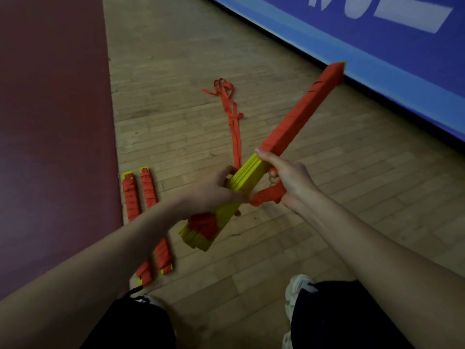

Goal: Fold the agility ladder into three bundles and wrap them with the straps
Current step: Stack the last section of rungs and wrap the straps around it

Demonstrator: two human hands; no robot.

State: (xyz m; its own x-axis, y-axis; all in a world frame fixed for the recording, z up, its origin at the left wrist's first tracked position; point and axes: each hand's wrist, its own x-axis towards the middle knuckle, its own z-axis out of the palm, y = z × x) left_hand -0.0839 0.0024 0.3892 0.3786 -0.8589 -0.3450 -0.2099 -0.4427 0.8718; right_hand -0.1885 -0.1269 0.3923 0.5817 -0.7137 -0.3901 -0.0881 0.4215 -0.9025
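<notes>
View from above, looking down at a person's bare forearms over a wooden floor (251, 273). The left hand (216, 190) curls round the middle of a bundle (249, 177) of yellow rungs, held in the air and slanting from lower left to upper right. Its upper half is covered in orange wrap; the middle and lower end show bare yellow. The right hand (289, 177) grips a turn of orange strap (269, 195) just beside the bundle, thumb laid along the rungs. The strap's loose tail (234, 122) trails away across the floor in a tangle. Two wrapped bundles (151, 192) lie side by side on the floor to the left.

Likely risks: slack in the held turn could let the wrap loosen and the rungs fan out at the bare end; the tangled tail may snag or knot as it is drawn in.
</notes>
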